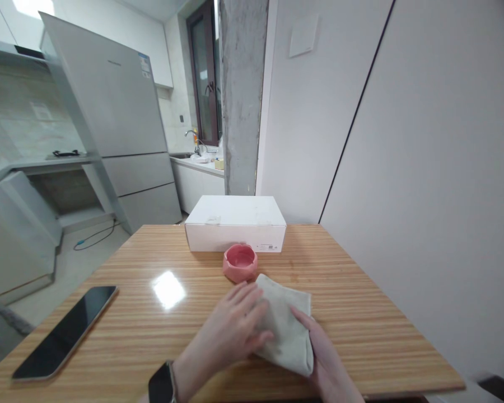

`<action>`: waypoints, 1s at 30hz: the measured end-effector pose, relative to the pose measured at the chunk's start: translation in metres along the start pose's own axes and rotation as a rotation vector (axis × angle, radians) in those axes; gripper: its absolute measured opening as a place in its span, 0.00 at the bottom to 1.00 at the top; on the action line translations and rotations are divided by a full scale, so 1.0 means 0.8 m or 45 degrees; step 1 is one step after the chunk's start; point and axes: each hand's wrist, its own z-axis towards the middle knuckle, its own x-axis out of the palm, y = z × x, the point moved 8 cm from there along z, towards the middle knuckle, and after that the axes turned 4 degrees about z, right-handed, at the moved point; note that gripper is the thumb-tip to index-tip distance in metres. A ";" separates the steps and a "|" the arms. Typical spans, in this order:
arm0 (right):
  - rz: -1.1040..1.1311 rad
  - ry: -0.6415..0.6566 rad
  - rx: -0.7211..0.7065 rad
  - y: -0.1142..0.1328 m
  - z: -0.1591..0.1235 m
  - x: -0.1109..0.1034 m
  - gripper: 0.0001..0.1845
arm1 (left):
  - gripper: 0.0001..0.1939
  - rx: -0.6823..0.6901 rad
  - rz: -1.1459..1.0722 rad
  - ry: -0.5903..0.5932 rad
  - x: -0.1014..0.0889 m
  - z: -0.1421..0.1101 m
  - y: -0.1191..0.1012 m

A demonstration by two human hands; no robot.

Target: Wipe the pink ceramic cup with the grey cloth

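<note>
A folded grey cloth (286,322) lies on the wooden table (361,313) near its front edge. My left hand (231,330), with a dark watch on the wrist, rests flat on the cloth's left part, fingers stretched out. My right hand (325,358) grips the cloth's near right corner, the thumb lying on top and the fingers hidden beneath. Just beyond the cloth stands a small pink bowl (239,262), apart from both hands.
A white flat box (236,223) sits behind the pink bowl at the table's far edge. A dark phone (67,330) lies face up at the left front. A wall runs close along the right. A fridge (113,112) and kitchen counter stand beyond.
</note>
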 end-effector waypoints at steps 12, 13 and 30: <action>-1.382 0.017 -1.633 0.126 0.039 0.115 0.22 | 0.44 -0.568 -0.340 -0.279 0.047 0.018 0.162; -1.486 0.128 -1.657 0.115 0.049 0.131 0.20 | 0.46 -0.617 -0.485 -0.331 0.050 0.015 0.166; -2.086 0.802 -1.961 0.022 0.057 0.188 0.18 | 0.35 -0.789 -1.209 -0.666 0.059 0.018 0.165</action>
